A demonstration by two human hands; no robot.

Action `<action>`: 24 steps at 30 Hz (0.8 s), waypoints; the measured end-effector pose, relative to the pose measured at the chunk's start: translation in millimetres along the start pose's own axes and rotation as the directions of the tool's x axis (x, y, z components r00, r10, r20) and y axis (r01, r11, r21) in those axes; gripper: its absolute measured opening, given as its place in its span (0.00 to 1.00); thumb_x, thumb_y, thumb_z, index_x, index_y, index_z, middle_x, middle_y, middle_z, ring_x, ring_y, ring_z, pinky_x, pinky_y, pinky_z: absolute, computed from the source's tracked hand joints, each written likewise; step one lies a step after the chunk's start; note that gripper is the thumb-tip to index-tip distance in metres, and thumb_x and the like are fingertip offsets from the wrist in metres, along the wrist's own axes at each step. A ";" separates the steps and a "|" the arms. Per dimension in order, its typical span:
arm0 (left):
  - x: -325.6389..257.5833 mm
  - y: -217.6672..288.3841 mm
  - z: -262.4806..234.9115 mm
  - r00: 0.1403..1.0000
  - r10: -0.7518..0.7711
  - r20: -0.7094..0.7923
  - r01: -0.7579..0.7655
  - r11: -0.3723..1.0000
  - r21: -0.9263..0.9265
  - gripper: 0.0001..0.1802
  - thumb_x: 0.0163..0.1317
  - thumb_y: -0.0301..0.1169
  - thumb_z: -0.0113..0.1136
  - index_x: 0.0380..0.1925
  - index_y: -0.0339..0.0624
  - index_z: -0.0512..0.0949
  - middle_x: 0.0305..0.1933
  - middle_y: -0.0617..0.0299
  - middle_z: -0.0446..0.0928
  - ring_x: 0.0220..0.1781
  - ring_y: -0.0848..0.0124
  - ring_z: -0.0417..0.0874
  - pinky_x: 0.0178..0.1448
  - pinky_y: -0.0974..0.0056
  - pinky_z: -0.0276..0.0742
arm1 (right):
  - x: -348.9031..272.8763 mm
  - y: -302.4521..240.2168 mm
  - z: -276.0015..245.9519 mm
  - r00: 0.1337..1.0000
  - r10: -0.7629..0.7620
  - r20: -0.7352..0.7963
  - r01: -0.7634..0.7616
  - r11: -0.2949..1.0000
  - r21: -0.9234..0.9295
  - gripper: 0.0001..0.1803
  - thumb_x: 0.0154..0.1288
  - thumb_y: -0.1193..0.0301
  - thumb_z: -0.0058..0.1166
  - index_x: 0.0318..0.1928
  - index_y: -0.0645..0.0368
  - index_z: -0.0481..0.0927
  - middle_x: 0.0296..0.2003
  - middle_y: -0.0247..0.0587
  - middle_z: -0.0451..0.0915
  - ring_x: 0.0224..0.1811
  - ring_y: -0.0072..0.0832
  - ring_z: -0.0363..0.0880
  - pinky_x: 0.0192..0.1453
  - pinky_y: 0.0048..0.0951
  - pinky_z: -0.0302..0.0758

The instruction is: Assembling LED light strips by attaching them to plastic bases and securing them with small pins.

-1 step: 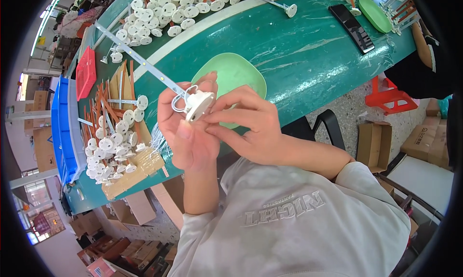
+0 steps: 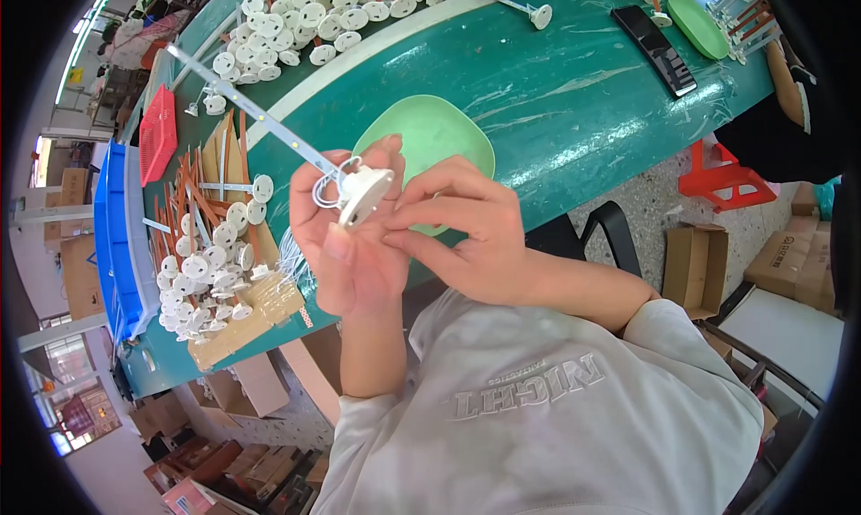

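Note:
My left hand (image 2: 345, 246) is closed around an LED strip light with a white round base (image 2: 368, 190). The narrow strip (image 2: 260, 113) slants up and left from the fingers. White wires (image 2: 325, 190) loop beside the base, whose flat face is tilted toward my right hand (image 2: 471, 232). That hand's thumb and fingers are pinched together close to the disc's edge, slightly apart from it. Whatever they pinch, if anything, is too small to make out. Behind both hands, a light green tray (image 2: 448, 138) rests on the green table (image 2: 556, 138).
Similar white-based strips (image 2: 211, 264) are heaped on cardboard at left, beside a blue bin (image 2: 117, 237) and a red basket (image 2: 159, 134). More bases (image 2: 309, 17) crowd the far side. A black phone (image 2: 655, 53) and second green tray (image 2: 698, 26) lie right, near another person's arm (image 2: 787, 89).
My left hand and the strip light have shifted slightly left, opening a small gap between the white base and my right fingertips. My right hand stays nearly in place.

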State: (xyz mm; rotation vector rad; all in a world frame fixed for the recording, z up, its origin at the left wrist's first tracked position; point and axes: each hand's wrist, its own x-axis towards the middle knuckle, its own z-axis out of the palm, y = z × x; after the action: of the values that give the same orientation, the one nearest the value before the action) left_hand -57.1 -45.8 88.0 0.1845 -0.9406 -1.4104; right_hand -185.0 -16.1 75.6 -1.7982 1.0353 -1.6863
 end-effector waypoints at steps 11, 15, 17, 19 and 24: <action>-9.2 -1.1 1.2 0.994 -0.101 0.043 0.109 0.944 -0.312 0.28 0.65 0.42 0.52 0.62 0.41 0.63 0.62 0.52 0.72 0.41 0.69 0.67 0.37 0.67 0.59 | -10.4 3.7 -8.6 0.996 0.090 0.000 -0.089 0.989 0.121 0.09 0.49 0.84 0.66 0.32 0.63 0.84 0.30 0.40 0.81 0.26 0.25 0.78 0.29 0.22 0.74; -7.1 0.8 -2.1 0.988 -0.148 0.047 0.155 0.900 -0.409 0.27 0.66 0.43 0.52 0.61 0.42 0.64 0.61 0.55 0.72 0.37 0.72 0.64 0.36 0.67 0.58 | -8.5 11.9 -12.7 0.992 -0.124 -0.015 0.125 0.992 0.030 0.10 0.47 0.83 0.67 0.33 0.63 0.84 0.30 0.41 0.81 0.26 0.28 0.78 0.28 0.24 0.74; -6.2 1.8 -0.3 0.985 -0.157 0.070 0.172 0.883 -0.438 0.28 0.66 0.42 0.53 0.61 0.42 0.64 0.61 0.55 0.73 0.37 0.72 0.64 0.36 0.67 0.58 | -7.2 15.7 -15.0 0.971 -0.235 -0.053 0.235 0.972 0.000 0.11 0.45 0.82 0.67 0.33 0.63 0.84 0.31 0.41 0.81 0.25 0.30 0.78 0.27 0.26 0.74; -6.6 2.2 0.9 0.982 -0.166 0.095 0.191 0.864 -0.466 0.28 0.66 0.42 0.53 0.61 0.41 0.64 0.61 0.56 0.73 0.37 0.72 0.64 0.36 0.67 0.58 | -3.8 20.4 -19.1 0.946 -0.323 -0.030 0.322 0.946 -0.036 0.11 0.45 0.82 0.66 0.33 0.64 0.83 0.31 0.41 0.81 0.25 0.30 0.78 0.26 0.26 0.73; -7.3 -0.9 7.0 0.980 -0.185 0.070 0.195 0.856 -0.478 0.29 0.65 0.41 0.55 0.62 0.41 0.63 0.63 0.56 0.72 0.38 0.72 0.64 0.36 0.68 0.58 | -2.9 22.1 -18.1 0.856 -0.517 -0.011 0.508 0.844 -0.171 0.11 0.43 0.82 0.64 0.32 0.65 0.82 0.30 0.42 0.80 0.23 0.31 0.77 0.23 0.26 0.72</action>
State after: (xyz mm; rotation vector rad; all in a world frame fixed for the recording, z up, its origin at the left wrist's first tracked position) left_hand -61.4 -36.7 88.8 -0.1197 -0.5687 -1.7920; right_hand -207.1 -24.4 59.3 -2.3010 0.7674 -2.0123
